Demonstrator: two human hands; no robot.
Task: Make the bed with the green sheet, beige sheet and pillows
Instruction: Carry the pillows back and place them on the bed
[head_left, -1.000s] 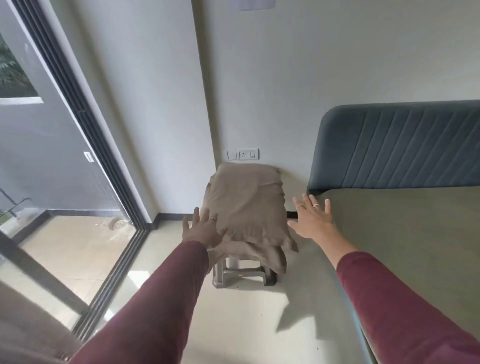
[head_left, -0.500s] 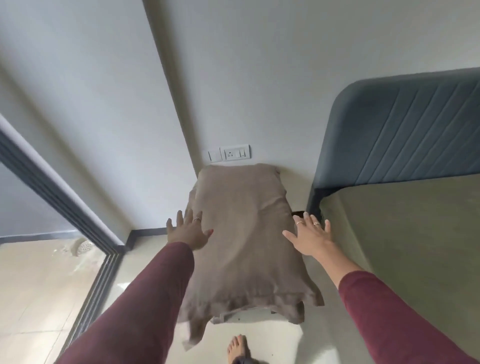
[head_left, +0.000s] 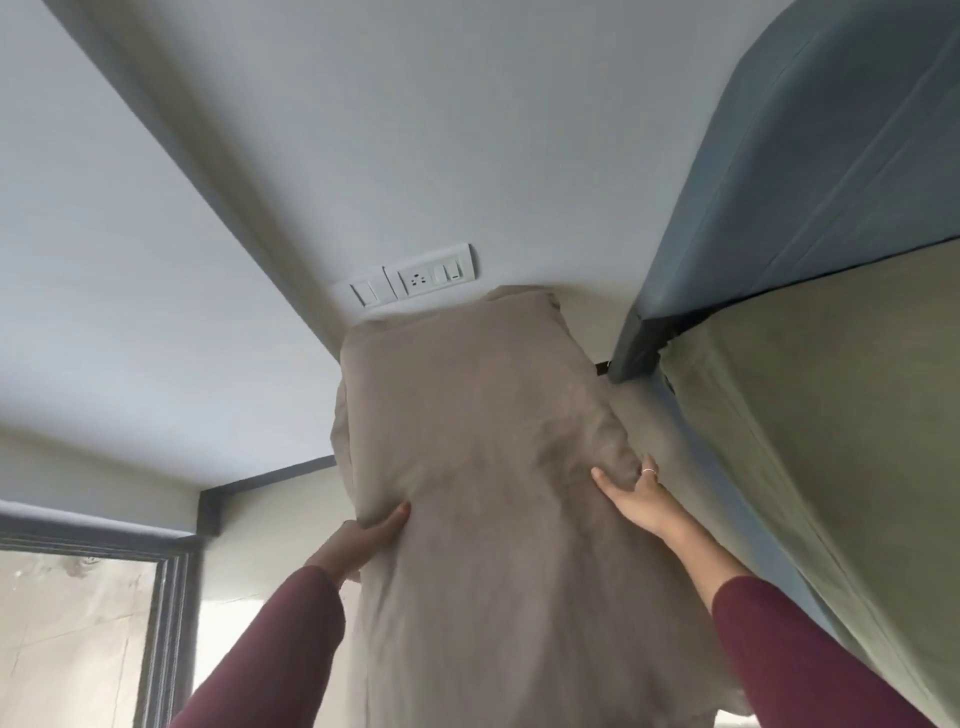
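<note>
Both hands (head_left: 358, 540) (head_left: 636, 499) clasp the pillow's (head_left: 483, 467) side edges beside the bed (head_left: 810, 415).

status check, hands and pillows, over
Left hand and right hand grip top pillow by its sides. Green sheet on bed. Nothing in the way.

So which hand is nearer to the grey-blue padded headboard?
Right. The right hand grips the beige pillow's edge on the side facing the grey-blue padded headboard; the left hand grips the far edge, towards the window.
</note>
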